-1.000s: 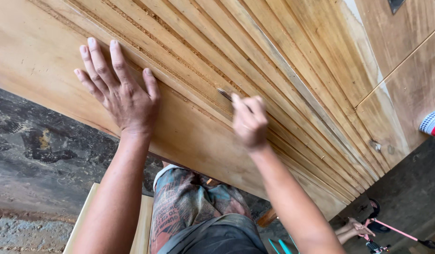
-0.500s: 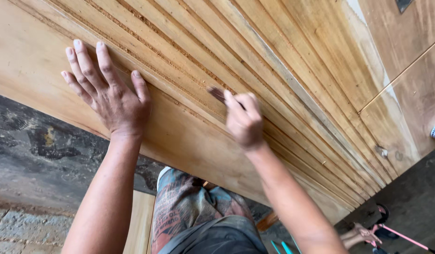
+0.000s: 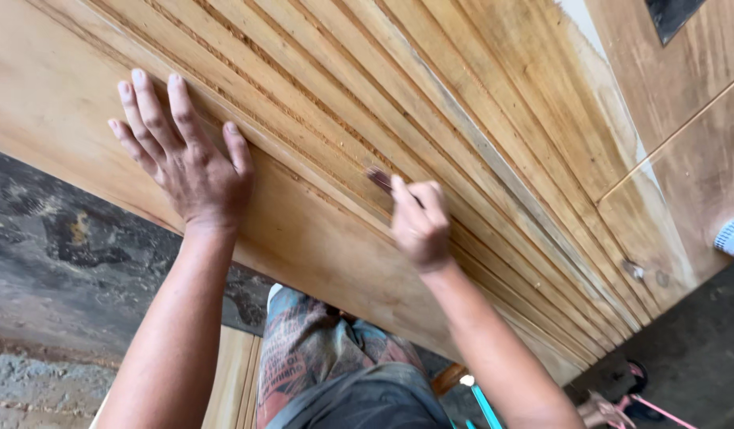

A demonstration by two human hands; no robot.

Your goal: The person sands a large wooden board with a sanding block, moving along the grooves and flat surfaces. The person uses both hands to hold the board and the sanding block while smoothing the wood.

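Left hand: our left hand [image 3: 188,163] lies flat with fingers spread, palm pressed on the wooden panel [image 3: 319,238], at about 10 o'clock.
Right hand: our right hand [image 3: 418,222] is curled, fingertips pinching a small dark piece [image 3: 379,179], what it is we cannot tell, against a groove near centre.
Arms: both reach up from 6 o'clock.
Panel: pale brown wood, long parallel ridges running diagonally towards 4 o'clock, smooth flat border.
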